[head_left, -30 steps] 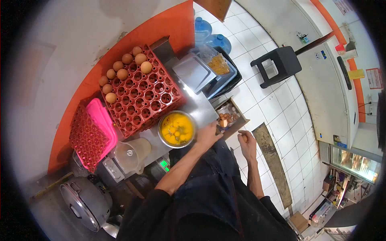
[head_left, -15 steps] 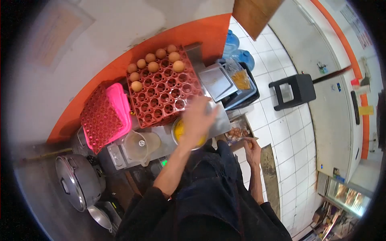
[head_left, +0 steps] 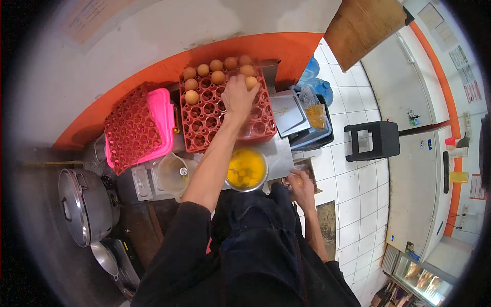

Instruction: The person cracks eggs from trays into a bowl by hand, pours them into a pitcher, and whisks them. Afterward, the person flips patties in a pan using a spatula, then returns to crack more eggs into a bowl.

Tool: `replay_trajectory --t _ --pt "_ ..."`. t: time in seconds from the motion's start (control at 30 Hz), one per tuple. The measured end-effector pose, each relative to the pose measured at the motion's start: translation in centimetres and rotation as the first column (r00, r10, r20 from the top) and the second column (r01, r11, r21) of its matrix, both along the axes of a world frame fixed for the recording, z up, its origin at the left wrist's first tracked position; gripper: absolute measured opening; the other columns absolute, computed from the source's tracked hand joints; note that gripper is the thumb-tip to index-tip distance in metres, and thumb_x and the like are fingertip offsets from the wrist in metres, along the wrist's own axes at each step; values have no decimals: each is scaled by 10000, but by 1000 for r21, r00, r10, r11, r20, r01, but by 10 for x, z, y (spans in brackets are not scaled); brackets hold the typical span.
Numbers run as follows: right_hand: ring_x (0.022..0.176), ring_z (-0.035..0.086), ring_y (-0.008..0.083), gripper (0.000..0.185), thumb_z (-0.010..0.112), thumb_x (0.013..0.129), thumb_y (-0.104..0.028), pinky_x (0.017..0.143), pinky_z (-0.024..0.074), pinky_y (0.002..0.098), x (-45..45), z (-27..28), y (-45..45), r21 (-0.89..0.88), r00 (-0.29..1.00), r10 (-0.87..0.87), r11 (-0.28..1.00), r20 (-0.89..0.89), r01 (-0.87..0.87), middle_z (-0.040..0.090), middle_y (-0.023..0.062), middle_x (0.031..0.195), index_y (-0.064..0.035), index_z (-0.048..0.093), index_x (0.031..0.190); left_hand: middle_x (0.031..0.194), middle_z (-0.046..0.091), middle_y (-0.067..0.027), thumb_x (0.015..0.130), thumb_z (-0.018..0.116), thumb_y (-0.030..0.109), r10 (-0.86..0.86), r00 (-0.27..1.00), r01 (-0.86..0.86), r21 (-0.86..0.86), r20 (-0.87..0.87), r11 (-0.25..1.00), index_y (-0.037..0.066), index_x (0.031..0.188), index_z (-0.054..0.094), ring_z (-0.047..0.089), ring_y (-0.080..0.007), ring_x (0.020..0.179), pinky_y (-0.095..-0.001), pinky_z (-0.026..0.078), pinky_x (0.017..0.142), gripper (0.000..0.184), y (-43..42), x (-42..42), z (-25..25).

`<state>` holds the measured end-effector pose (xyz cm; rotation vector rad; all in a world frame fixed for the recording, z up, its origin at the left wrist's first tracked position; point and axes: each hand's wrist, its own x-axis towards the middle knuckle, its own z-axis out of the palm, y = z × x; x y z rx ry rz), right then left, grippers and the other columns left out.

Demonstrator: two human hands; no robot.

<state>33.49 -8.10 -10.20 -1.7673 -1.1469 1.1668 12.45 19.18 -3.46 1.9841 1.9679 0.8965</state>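
Note:
My left hand (head_left: 238,97) is over the red egg tray (head_left: 207,123), its thumb and fingers around a brown egg (head_left: 250,83) near the right side. Several other brown eggs (head_left: 218,77) sit along the tray's back and left. Below the tray stands a metal bowl of cracked eggs (head_left: 246,169), with yellow yolks showing. My right hand (head_left: 303,188) is right of the bowl, over a box (head_left: 310,169) at the counter's edge, its fingers curled round something small and brownish that I cannot make out. The box's contents are mostly hidden by this hand.
At left are a pink container (head_left: 162,120) with another red tray (head_left: 133,130), a plastic jug (head_left: 171,174) and a large pot (head_left: 84,207). Metal lids (head_left: 289,112) and a dark bin (head_left: 327,134) stand right of the eggs. A black stool (head_left: 381,140) is on the tiled floor.
My left hand has moved from beside the box, across the bowl, up to an egg in the tray. My right hand has shifted over the box. The view has turned, moving the counter rightward.

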Motion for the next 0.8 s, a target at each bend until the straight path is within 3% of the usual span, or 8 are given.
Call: replay_trajectory --t 0.13,0.23,0.3,0.37,0.43,0.5,0.73,0.8 --pt "822 592 175 293 655 926 -235 751 480 303 -10 -23 -9 30 997 -23 999 -70 25 637 95 897 -33 652 1138 1002 657 -207 814 724 365 -21 997 19 17 68 1000 30 1056 656 639 -385 941 -475 511 776 419 -4 -5 9" --pt "858 586 166 360 660 921 -218 764 482 295 -14 -37 -17 -53 915 -102 995 -391 89 627 90 965 -22 589 1215 999 692 -203 841 708 314 34 977 -15 -94 213 995 2 1064 674 673 -329 926 -419 522 809 385 -6 -12 15" --pt "925 608 152 379 572 979 -202 747 493 276 -13 -39 -21 -124 567 -135 991 -813 58 637 108 1080 -35 496 1310 1048 706 -121 897 686 343 -116 727 119 42 677 992 -21 1175 645 687 -232 921 -339 534 823 460 1 -24 -7" --pt "910 609 159 378 536 997 -224 741 496 276 -21 -30 -15 -163 635 -173 984 -753 74 631 112 1097 -39 467 1318 1077 683 -84 948 630 270 -163 610 181 64 776 981 -32 1235 600 664 -167 949 -303 542 847 417 -27 -33 9" --pt "894 611 165 378 500 1014 -246 735 499 276 -33 -15 -7 -201 699 -205 975 -685 89 626 116 1114 -43 438 1326 1145 656 -100 947 613 224 -29 158 362 -31 987 932 -1 1310 542 656 -184 1001 -336 550 887 432 -76 -39 27" --pt "874 594 162 367 485 1025 -267 739 498 273 -43 4 5 -84 877 -89 995 -472 56 622 130 1115 -43 430 1310 1191 629 -109 949 591 188 69 120 451 -117 990 885 13 1354 493 639 -198 1063 -364 554 903 453 -127 -46 18" --pt "975 565 159 387 508 1028 -259 833 487 283 -84 43 33 -13 940 -96 995 -327 97 571 155 1222 -16 450 1324 1274 572 -116 972 581 191 413 -121 517 -298 903 802 -5 1389 454 605 -228 1142 -364 512 989 478 -257 -50 -36" --pt "1089 546 224 428 473 1040 -288 955 445 335 -89 33 37 48 952 301 953 -51 -299 529 185 1281 -1 427 1355 1308 549 -121 975 588 183 424 -139 493 -308 895 813 -5 1413 427 585 -235 1173 -379 501 1007 504 -265 -54 -55"
